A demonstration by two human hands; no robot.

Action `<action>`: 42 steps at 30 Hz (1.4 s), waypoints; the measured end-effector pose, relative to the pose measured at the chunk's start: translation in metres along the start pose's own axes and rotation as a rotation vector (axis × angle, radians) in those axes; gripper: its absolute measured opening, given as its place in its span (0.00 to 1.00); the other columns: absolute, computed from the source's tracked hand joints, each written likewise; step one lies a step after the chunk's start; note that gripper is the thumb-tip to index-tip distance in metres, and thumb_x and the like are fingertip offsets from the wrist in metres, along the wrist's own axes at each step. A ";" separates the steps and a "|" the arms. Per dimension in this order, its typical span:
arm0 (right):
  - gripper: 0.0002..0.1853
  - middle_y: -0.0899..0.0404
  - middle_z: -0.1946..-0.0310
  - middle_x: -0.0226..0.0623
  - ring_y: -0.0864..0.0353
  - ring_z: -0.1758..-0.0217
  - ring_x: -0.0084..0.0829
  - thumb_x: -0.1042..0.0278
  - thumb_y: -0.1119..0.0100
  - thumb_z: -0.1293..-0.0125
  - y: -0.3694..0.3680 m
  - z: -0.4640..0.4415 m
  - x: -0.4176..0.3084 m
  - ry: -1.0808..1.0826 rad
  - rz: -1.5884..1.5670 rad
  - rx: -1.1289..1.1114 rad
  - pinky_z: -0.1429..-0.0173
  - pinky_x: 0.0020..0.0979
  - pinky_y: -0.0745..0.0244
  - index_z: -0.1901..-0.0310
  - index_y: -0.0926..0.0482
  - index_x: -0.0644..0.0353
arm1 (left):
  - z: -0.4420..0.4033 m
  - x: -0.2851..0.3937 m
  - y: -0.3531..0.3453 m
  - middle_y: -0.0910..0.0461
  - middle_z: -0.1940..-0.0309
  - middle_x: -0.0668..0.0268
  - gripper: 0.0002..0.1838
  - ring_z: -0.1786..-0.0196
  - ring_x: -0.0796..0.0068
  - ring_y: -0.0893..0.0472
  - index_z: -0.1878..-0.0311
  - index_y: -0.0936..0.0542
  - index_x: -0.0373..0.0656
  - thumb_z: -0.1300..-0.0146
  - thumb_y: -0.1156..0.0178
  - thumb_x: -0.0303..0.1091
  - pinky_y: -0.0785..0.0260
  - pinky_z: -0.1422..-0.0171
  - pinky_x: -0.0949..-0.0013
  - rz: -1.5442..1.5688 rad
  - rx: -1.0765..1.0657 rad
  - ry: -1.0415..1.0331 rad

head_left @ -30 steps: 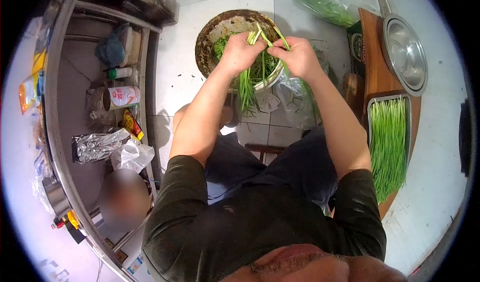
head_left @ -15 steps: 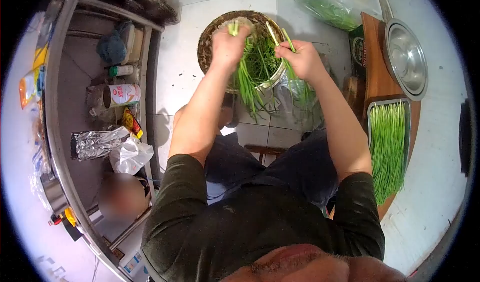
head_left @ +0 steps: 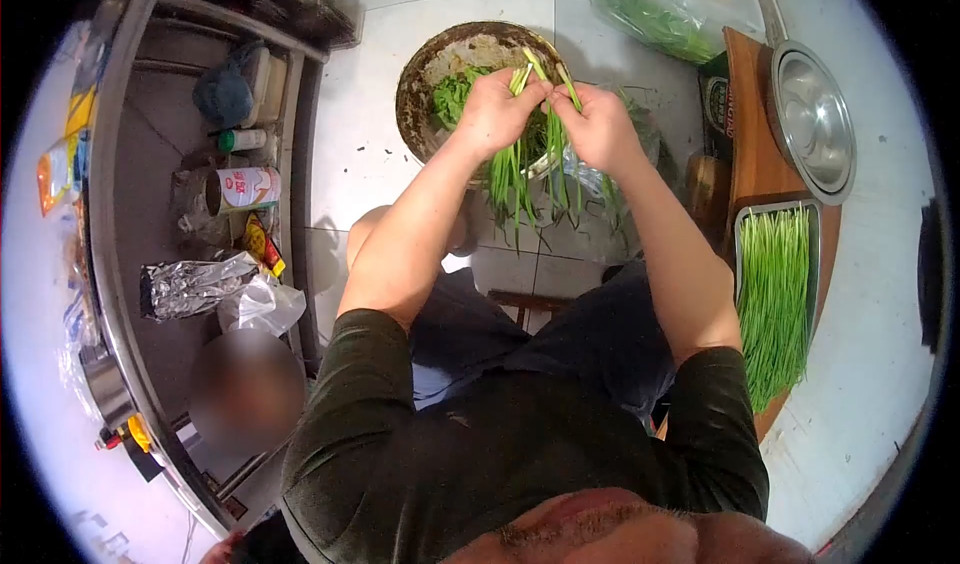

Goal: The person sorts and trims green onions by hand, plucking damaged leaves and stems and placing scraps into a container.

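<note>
Garlic chives (head_left: pixel 511 176) pinched in the left hand (head_left: pixel 495 114) and right hand (head_left: pixel 603 132) are best parted gently, with pale ends (head_left: pixel 519 80) held level.

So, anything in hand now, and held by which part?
Yes: the left hand holds a bunch of green stalks near the pale ends, leaves hanging down; the right hand pinches a few stalks, also near the pale ends.

Bright; glare on bowl (head_left: pixel 812 114), shadows on floor (head_left: pixel 345 94). Fisheye bends edges, corners black. Round patch (head_left: pixel 247 392) lower left blurred.
</note>
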State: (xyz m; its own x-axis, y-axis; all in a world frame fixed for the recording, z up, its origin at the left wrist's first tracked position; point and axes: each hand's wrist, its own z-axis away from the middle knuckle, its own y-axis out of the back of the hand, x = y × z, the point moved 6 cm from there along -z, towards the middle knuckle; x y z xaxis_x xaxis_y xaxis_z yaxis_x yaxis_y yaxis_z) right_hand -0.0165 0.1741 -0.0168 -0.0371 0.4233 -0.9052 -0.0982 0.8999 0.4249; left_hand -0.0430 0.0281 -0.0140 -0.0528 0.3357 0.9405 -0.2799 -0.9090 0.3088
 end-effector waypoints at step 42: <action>0.10 0.26 0.81 0.24 0.32 0.78 0.18 0.63 0.39 0.34 -0.012 -0.004 0.021 -0.152 -0.502 -0.051 0.72 0.24 0.38 0.64 0.17 0.61 | -0.010 -0.018 0.010 0.25 0.82 0.70 0.13 0.79 0.81 0.29 0.68 0.21 0.36 0.35 0.41 0.38 0.36 0.74 0.69 0.206 0.271 0.092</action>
State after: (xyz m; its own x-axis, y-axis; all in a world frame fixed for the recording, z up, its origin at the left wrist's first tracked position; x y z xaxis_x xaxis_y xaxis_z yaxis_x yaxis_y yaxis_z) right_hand -0.0204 0.1719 -0.0414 0.1713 -0.0443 -0.9842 -0.1155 0.9912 -0.0647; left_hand -0.0548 0.0154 -0.0290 -0.1714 0.1481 0.9740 0.0095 -0.9883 0.1519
